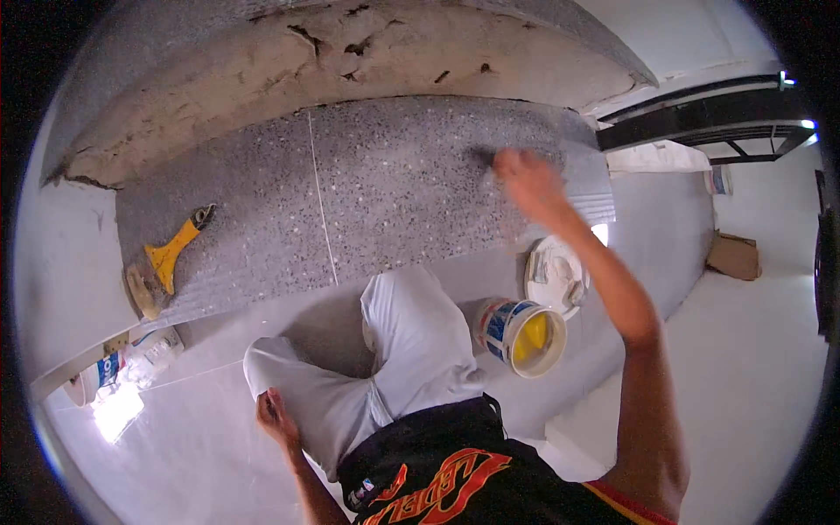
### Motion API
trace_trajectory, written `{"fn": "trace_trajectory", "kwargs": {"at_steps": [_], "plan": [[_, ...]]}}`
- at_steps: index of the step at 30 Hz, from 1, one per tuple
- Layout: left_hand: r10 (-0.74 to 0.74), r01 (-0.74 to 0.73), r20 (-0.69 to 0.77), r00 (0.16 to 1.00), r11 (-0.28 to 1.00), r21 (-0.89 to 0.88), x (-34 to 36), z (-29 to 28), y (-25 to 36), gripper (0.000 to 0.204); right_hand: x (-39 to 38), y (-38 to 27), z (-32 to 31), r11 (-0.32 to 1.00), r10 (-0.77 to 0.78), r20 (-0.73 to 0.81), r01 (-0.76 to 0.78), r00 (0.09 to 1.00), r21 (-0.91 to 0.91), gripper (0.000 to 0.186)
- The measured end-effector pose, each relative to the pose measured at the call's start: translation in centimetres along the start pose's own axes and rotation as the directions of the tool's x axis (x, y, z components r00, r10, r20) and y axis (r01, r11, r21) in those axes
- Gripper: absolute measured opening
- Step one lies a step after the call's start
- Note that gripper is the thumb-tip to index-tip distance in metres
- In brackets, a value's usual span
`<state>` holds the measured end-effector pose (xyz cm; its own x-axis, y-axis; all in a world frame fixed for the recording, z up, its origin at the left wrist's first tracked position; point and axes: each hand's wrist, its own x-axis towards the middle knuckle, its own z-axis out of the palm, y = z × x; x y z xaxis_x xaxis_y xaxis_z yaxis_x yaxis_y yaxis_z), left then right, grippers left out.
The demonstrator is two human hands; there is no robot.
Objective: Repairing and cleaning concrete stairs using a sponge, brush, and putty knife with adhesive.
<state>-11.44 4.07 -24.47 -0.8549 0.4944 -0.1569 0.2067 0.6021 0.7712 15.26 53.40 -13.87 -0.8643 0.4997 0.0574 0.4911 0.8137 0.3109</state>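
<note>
My right hand (527, 179) is stretched out over the right part of a grey speckled stone step (394, 175). It is closed and smeared by motion, with a dark blurred patch on the stone beside its fingertips; what it grips cannot be made out. Beside my left knee, my left hand (278, 420) hangs low against my light trousers with its fingers curled in. Whether anything is inside them is hidden. A brush with a yellow handle (179, 245) lies at the step's left end, away from both hands.
Right of my knees, a tilted bucket (499, 328) holds something yellow, with a round white lid (556, 276) behind it. Another white container (157, 350) lies at left. A rough-faced higher step (350, 61) rises ahead. Black metal framework (700, 122) and a cardboard box (735, 255) are at right.
</note>
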Motion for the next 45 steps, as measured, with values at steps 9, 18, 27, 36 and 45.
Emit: {"fn": "trace_trajectory", "kwargs": {"at_steps": [9, 18, 27, 36, 45], "plan": [[-0.033, 0.033, 0.005, 0.999, 0.999, 0.038, 0.1, 0.0, 1.3, 0.036, -0.1, -3.4, -1.3, 0.973, -0.226, -0.07, 0.223, 0.972, -0.056, 0.019], [-0.103, 0.104, 0.033, 0.994, 0.994, -0.026, 0.1, -0.4, -0.2, 0.031, 2.6, -4.3, -3.5, 0.991, 0.11, 0.362, -0.129, 0.926, 0.028, 0.023], [-0.048, 0.049, -0.016, 0.999, 0.998, 0.032, 0.5, -0.1, -0.6, 0.033, 4.1, -9.8, -4.2, 0.917, -0.388, 0.069, 0.378, 0.919, 0.123, 0.02], [-0.08, 0.08, -0.005, 0.997, 0.997, -0.019, 0.6, -0.3, -1.0, 0.035, 8.0, -12.0, -3.4, 0.894, -0.447, -0.022, 0.447, 0.894, 0.034, 0.022], [-0.103, 0.1, -0.053, 0.993, 0.993, -0.057, 0.3, -1.6, -0.2, 0.024, 13.0, -10.8, -3.6, 0.998, -0.063, 0.084, 0.064, 0.995, -0.006, 0.022]]}}
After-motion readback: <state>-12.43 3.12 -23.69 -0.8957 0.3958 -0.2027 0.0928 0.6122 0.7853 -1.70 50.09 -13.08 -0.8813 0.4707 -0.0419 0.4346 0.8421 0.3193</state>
